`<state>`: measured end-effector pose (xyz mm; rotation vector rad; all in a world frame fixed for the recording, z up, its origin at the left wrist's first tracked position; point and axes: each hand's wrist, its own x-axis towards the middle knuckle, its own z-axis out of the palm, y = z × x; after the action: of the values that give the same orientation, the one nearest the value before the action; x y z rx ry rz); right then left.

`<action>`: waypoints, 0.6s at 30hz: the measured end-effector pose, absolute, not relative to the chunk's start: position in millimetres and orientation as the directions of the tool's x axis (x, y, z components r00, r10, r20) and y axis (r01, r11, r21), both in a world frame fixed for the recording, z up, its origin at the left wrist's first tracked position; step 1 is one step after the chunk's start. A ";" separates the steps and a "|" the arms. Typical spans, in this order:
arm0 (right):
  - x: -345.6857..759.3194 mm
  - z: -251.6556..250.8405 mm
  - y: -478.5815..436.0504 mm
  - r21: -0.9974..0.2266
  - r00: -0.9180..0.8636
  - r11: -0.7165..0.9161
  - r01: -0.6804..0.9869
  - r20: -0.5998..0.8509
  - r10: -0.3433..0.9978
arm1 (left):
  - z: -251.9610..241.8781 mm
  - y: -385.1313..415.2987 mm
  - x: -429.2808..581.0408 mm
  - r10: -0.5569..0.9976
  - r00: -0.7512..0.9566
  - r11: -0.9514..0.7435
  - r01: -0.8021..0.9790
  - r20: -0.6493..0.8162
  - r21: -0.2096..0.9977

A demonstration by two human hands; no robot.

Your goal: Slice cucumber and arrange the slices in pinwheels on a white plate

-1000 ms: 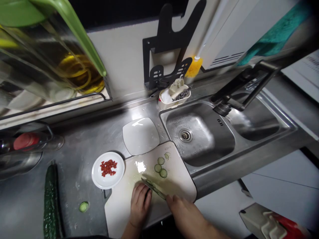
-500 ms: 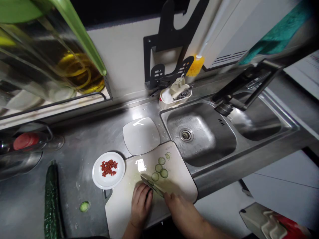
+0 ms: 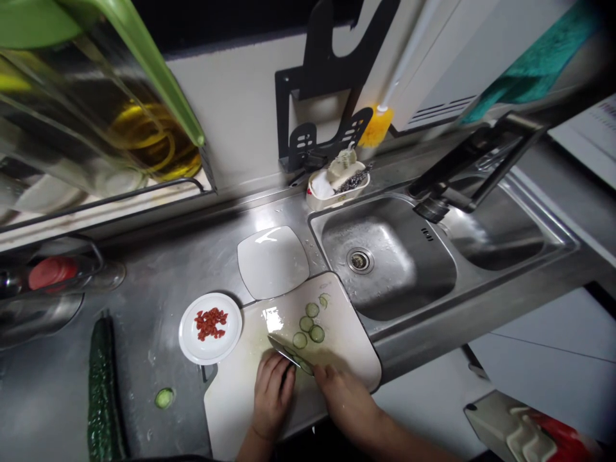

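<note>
My right hand (image 3: 344,394) is wrapped around the handle of a kitchen knife (image 3: 279,347), its blade angled across the white cutting board (image 3: 356,359). Curled fingers of my left hand (image 3: 273,385) press close beside the blade on a dark green piece of cucumber, mostly hidden beneath them. Partly behind the blade lie cut rounds. Several thin cucumber slices (image 3: 316,333) are spread over the board beyond the knife.
A white plate of small red pieces (image 3: 210,354) overlaps the board's left edge. Behind stands an empty square plate (image 3: 274,263). A whole cucumber (image 3: 102,391) and a cut end (image 3: 164,398) lie at left; a steel sink (image 3: 399,276) adjoins on the right.
The knife and my right hand have shifted slightly up and to the left. My left hand stays nearly in place, and the slices on the board have not moved.
</note>
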<state>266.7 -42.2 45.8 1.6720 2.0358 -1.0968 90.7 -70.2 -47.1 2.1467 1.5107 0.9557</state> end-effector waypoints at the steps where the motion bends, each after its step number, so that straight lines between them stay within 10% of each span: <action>1: 267.6 46.7 -41.3 -0.366 -0.287 0.041 0.930 -0.647 0.706 | -46.2 -69.7 91.2 0.924 0.201 -0.370 0.689 0.326 0.623; 18: 285.9 98.2 -49.3 -0.277 -0.218 -0.009 0.961 -0.778 0.589 | -44.0 -70.8 90.4 0.924 0.193 -0.363 0.714 0.331 0.598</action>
<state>285.9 -49.3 98.2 1.6030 1.8337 -1.1212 90.4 -70.8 -44.0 2.1626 1.5492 0.9489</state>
